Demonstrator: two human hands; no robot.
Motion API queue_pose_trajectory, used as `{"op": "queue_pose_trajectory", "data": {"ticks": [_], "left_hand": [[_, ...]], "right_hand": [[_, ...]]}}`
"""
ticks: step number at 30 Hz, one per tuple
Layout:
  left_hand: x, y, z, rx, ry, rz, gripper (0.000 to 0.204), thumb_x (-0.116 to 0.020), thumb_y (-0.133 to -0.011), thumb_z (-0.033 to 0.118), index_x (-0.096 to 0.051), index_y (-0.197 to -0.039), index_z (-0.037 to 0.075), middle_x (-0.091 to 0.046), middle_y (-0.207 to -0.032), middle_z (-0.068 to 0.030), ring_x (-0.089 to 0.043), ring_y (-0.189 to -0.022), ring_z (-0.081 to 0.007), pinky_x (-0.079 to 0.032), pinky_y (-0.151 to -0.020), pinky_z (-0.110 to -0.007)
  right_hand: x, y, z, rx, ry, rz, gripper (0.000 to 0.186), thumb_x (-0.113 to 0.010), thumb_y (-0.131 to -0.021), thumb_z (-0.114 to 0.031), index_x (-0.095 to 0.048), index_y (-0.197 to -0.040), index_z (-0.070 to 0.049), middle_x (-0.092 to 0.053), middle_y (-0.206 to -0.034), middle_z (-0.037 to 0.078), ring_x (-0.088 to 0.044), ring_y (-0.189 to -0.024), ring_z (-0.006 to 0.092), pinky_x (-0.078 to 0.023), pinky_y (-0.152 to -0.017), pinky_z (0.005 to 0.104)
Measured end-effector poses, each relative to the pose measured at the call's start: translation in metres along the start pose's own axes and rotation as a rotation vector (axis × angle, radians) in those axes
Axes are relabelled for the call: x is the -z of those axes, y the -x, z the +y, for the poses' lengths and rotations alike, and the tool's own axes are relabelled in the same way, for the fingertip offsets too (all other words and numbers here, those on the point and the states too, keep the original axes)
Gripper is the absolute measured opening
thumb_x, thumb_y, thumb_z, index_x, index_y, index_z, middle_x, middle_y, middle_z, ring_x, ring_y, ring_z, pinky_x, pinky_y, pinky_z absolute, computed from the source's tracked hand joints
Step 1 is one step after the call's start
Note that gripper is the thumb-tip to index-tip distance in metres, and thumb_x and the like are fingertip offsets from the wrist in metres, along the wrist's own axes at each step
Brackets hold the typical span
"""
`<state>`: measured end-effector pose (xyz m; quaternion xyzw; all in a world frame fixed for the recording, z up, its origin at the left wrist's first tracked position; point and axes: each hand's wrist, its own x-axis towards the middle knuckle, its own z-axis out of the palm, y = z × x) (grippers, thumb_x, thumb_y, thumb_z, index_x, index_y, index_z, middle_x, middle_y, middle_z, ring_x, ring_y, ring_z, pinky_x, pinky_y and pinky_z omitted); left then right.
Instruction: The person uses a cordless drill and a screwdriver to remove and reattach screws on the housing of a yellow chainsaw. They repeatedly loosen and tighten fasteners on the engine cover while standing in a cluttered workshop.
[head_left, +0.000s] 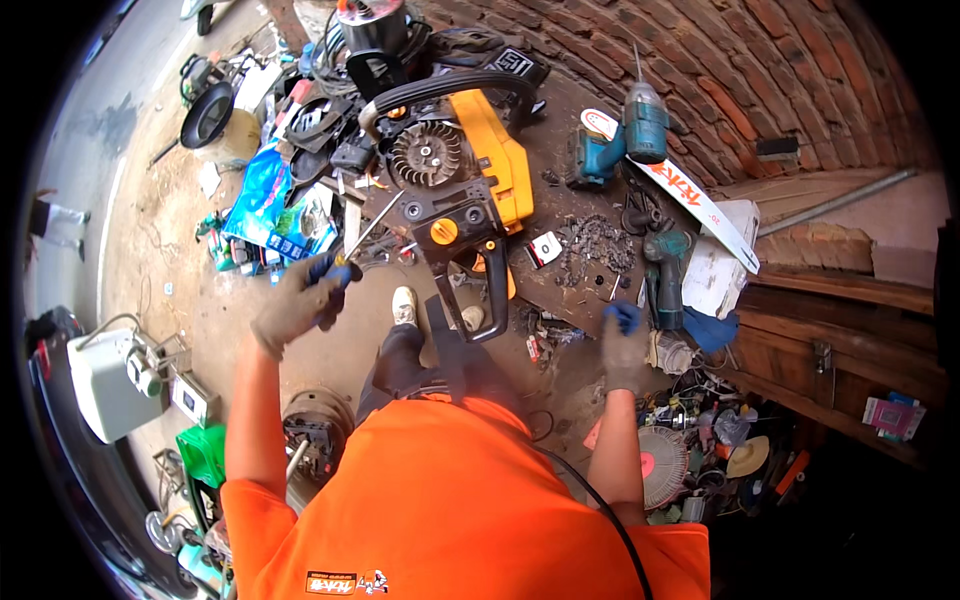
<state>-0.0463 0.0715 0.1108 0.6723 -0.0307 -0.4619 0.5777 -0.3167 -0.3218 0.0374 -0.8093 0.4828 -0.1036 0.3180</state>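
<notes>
In my left hand [303, 298], in a grey glove with blue fingers, is a screwdriver [374, 226]. Its fingers close round the handle, and the metal shaft points up toward the chainsaw. The black and yellow chainsaw body [508, 165] stands on the dark workbench [570, 280], with its finned flywheel [428, 155] exposed and its rear handle toward me. My right hand [625, 350], gloved alike, is over the bench's near right side. Its blue fingers are curled together; a thin piece shows just above them, too small to name. Nearby lies a pile of loose chain [595, 247].
A teal cordless drill [645, 125] stands at the back right, beside a white guide bar [697, 205]. Another teal power tool [665, 275] lies nearer. A small white-and-red box [543, 250] is right of the chainsaw. Parts and a blue bag [268, 205] crowd the left; a brick wall [700, 70] rises behind.
</notes>
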Motion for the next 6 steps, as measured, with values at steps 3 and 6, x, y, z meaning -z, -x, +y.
{"op": "queue_pose_trajectory", "data": {"ticks": [3,6], "left_hand": [[-0.016,0.032,-0.021,-0.035,0.018,0.078,0.023,-0.06,-0.1,0.021,-0.067,-0.107,0.0,-0.056,-0.062,-0.003,-0.056,-0.05,-0.0108,-0.046,-0.047,-0.027],[-0.042,0.027,0.012,-0.075,-0.542,0.103,0.029,-0.063,-0.095,0.029,-0.068,-0.116,0.009,-0.064,-0.081,-0.0054,-0.062,-0.071,-0.0158,-0.051,-0.064,-0.033]], "right_hand": [[0.016,-0.02,0.091,0.245,0.948,0.168,0.044,-0.064,-0.091,-0.047,-0.07,-0.11,-0.008,-0.071,-0.099,0.018,-0.069,-0.091,0.0324,-0.054,-0.081,0.0421],[-0.008,-0.058,0.326,0.58,1.212,0.143,0.066,-0.059,-0.09,-0.06,-0.053,-0.141,-0.018,-0.056,-0.136,0.019,-0.061,-0.111,0.0368,-0.051,-0.088,0.0521]]}}
